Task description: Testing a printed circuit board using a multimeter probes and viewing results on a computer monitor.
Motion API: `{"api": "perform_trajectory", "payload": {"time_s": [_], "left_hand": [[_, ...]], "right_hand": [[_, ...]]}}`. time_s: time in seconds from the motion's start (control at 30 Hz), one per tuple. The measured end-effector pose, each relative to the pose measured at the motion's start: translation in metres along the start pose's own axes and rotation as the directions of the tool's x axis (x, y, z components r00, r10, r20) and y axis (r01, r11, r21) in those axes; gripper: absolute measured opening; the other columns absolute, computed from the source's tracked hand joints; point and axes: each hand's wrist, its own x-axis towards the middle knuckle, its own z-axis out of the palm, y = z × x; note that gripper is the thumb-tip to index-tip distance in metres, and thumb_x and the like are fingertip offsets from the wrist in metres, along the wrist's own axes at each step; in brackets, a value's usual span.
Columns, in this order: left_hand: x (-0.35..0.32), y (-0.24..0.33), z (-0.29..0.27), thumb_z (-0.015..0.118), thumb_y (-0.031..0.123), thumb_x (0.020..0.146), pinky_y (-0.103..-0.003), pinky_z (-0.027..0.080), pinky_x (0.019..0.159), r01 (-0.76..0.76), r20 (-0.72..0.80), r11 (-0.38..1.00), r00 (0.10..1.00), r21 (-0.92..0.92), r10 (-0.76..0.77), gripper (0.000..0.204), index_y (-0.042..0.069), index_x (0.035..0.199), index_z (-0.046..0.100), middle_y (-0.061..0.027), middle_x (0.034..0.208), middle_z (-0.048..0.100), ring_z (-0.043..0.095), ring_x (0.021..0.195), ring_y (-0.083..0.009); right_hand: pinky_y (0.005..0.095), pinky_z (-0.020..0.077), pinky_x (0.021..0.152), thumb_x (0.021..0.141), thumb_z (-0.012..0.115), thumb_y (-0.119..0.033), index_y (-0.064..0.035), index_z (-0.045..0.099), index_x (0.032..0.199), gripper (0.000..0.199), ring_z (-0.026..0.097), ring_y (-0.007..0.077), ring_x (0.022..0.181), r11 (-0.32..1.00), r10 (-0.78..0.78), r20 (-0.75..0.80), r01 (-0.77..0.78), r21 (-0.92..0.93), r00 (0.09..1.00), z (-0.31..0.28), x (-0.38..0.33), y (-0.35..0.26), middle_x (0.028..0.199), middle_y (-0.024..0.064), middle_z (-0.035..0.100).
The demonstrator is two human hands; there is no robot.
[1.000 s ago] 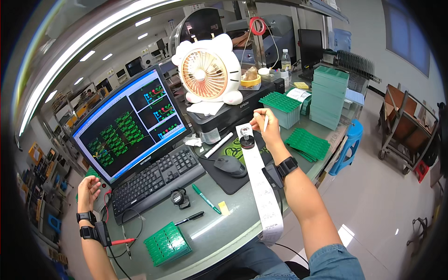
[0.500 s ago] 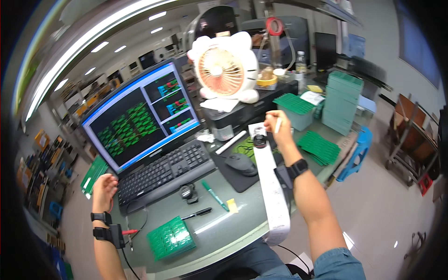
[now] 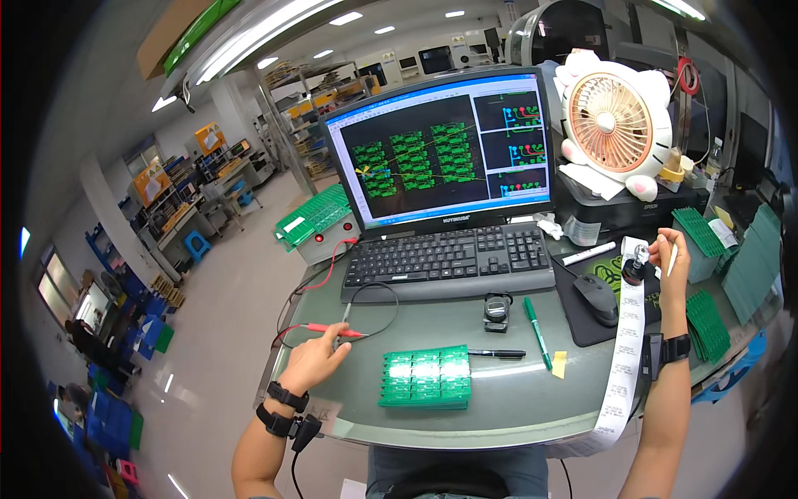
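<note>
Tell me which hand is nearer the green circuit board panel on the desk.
Left. The left hand rests on the desk just left of the green circuit board panel, by the red probe. The right hand is raised far right, holding a paper strip.

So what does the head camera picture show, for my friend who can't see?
A person's left hand rests by a red test probe on a grey desk, while the right hand lifts a long paper strip. A green circuit board panel lies before a keyboard.
</note>
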Motion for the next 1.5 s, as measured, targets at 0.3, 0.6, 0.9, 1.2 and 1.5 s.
{"api": "perform_trajectory", "payload": {"time_s": [0.3,0.6,0.9,1.2,1.5], "left_hand": [[0.046,-0.032,0.02,0.053,0.041,0.089,-0.046,0.046,0.062,-0.009,-0.239,0.972,0.969,0.235,0.067,0.033,0.008,0.089,0.058,-0.0139,0.078,0.064,0.062,0.075,-0.0347],[0.049,-0.07,0.027,0.062,0.014,0.075,-0.041,0.047,0.064,0.03,-0.243,0.999,0.97,0.033,-0.022,0.033,0.006,0.104,0.046,-0.0095,0.07,0.058,0.061,0.07,-0.0303],[0.052,-0.112,0.037,0.068,0.007,0.071,-0.032,0.049,0.057,0.022,-0.16,0.969,0.985,-0.247,-0.063,0.046,-0.003,0.107,0.042,-0.0086,0.067,0.057,0.06,0.061,-0.0185],[0.055,-0.09,0.021,0.05,0.017,0.087,-0.031,0.047,0.048,0.047,-0.144,0.992,0.988,-0.113,-0.063,0.021,-0.001,0.096,0.044,-0.0101,0.066,0.059,0.057,0.053,-0.0178],[0.02,-0.085,-0.018,0.049,0.023,0.095,-0.024,0.041,0.049,-0.119,-0.044,-0.298,0.968,-0.947,-0.246,0.011,0.012,0.094,0.047,0.001,0.068,0.047,0.045,0.054,-0.0091]], "right_hand": [[0.0217,0.0478,0.053,0.092,0.059,-0.016,-0.0042,0.059,0.1,0.014,0.064,0.0115,0.067,0.998,-0.067,-0.071,0.066,-0.023,0.995,0.004,-0.004,0.001,0.075,0.0025,0.06],[0.0235,0.0491,0.054,0.089,0.057,-0.008,0.0011,0.056,0.096,0.011,0.062,0.0111,0.062,0.998,-0.015,-0.08,0.02,0.055,0.997,-0.003,0.004,0.005,0.072,0.0068,0.062],[0.0252,0.0488,0.056,0.089,0.058,-0.009,0.0012,0.057,0.093,0.011,0.061,0.0111,0.059,0.998,-0.026,-0.071,0.029,0.051,0.997,0.0,0.0,-0.001,0.068,0.0067,0.062],[0.0286,0.0514,0.057,0.089,0.06,-0.012,-0.0017,0.057,0.092,0.012,0.067,0.0162,0.064,0.994,-0.1,-0.098,0.104,0.036,0.99,0.009,0.013,0.003,0.071,0.007,0.064],[0.0278,0.0502,0.055,0.088,0.059,-0.008,-0.0016,0.057,0.093,0.009,0.064,0.0136,0.062,0.997,-0.03,-0.042,0.027,-0.067,0.999,0.004,-0.006,0.005,0.069,0.0072,0.062]]}}
